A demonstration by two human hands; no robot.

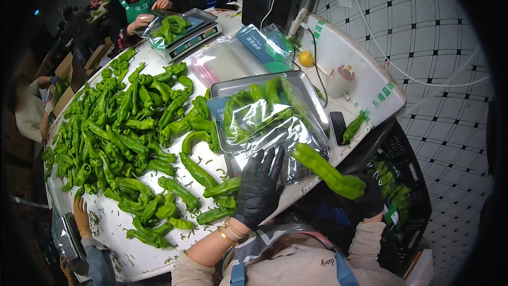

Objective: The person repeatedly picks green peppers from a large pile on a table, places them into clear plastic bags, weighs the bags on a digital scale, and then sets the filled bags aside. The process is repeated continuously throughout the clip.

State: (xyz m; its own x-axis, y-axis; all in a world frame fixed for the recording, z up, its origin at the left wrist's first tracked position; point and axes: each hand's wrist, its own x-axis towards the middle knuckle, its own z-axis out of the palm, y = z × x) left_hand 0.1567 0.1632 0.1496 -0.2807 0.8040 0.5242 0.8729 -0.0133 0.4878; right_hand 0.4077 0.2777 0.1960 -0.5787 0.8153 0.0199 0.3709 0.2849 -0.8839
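Observation:
My left hand [260, 184], in a black glove, lies with fingers spread on the lower edge of a clear plastic bag [274, 137]. Several green peppers [256, 107] show inside that bag, which rests on a metal tray [311, 95] on the table. In my right hand [367, 194], also black-gloved, is the end of one long green pepper [329, 171], its other end by the bag's lower right side. A large pile of green peppers [119, 135] covers the left of the white table [151, 264], with a few loose ones beside my left hand.
A co-worker [139, 8] stands behind a scale [192, 41] with bagged peppers. Flat plastic bags [226, 61], a phone [338, 127], a tape roll [340, 79] and an orange fruit [306, 58] lie around the tray. Another person's gloved hand [81, 216] is at lower left. A black crate [416, 190] stands at right.

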